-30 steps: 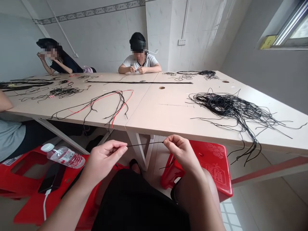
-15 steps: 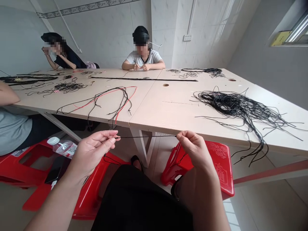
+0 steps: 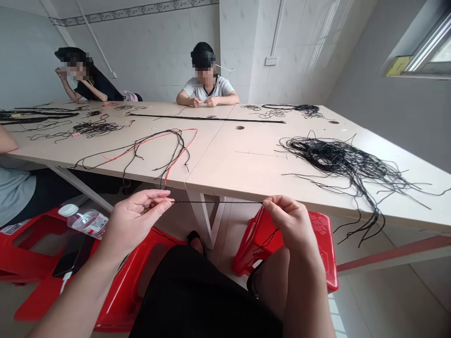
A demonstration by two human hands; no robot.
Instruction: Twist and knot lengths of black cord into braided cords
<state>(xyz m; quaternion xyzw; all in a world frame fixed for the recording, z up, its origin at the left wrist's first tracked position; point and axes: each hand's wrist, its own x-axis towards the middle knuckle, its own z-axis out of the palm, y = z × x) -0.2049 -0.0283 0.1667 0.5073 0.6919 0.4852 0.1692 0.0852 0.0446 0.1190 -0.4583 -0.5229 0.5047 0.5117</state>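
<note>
A thin, twisted black cord stretches straight between my two hands, just in front of the table's near edge. My left hand pinches one end between thumb and fingers. At the other end, the thumb and index finger of my right hand are closed on the cord. Loose ends hang below both hands, with a small loop under the right one. On the table beyond my left hand lie several black cords together with a red cord.
A big tangle of black cords spreads over the right side of the table, its ends drooping past the edge. Red stools stand below, and a plastic bottle is at left. Two people sit across; another person's arm shows at left.
My right hand has shifted slightly right and the cord between my hands spans a bit wider. The whole view has turned a little to the right.
</note>
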